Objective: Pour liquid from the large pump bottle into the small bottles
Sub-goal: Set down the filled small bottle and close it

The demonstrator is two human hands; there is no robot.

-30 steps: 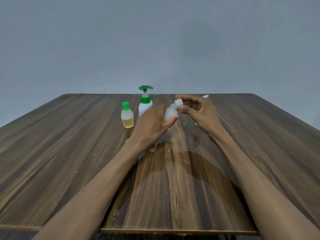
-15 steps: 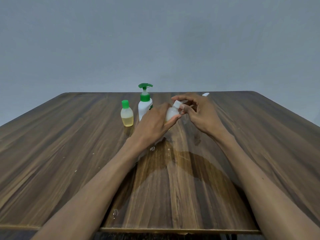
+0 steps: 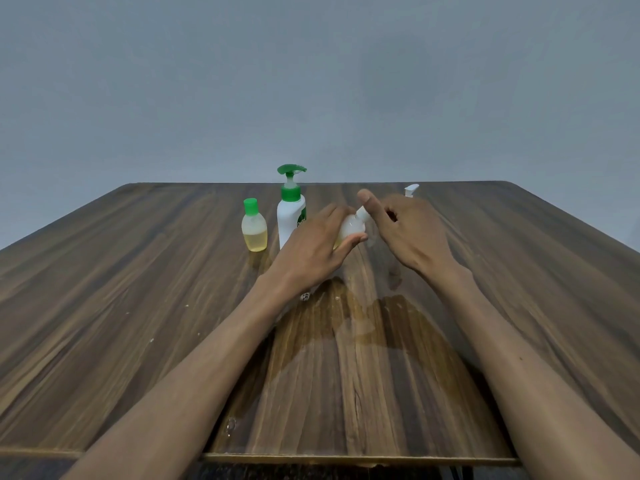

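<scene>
Small bottle tilted mid-table, left hand gripping its body; right hand fingertips on white cap, grip unclear. Keep body steady, twist cap only, then upright near pump bottle

A plain grey-blue wall fills the upper part of the frame, smooth and unmarked, a little darker toward the top corners and paler near the middle. Below it a wooden table spreads across the lower part, its far edge running straight across the middle of the frame with rounded corners at the upper left and upper right. The top is dark brown with streaked grain running away from the viewer, and a lighter, glossy patch lies at lower centre. Small pale specks dot the left side. The near edge shows a thin light trim along the bottom. Light is soft and even.
</scene>
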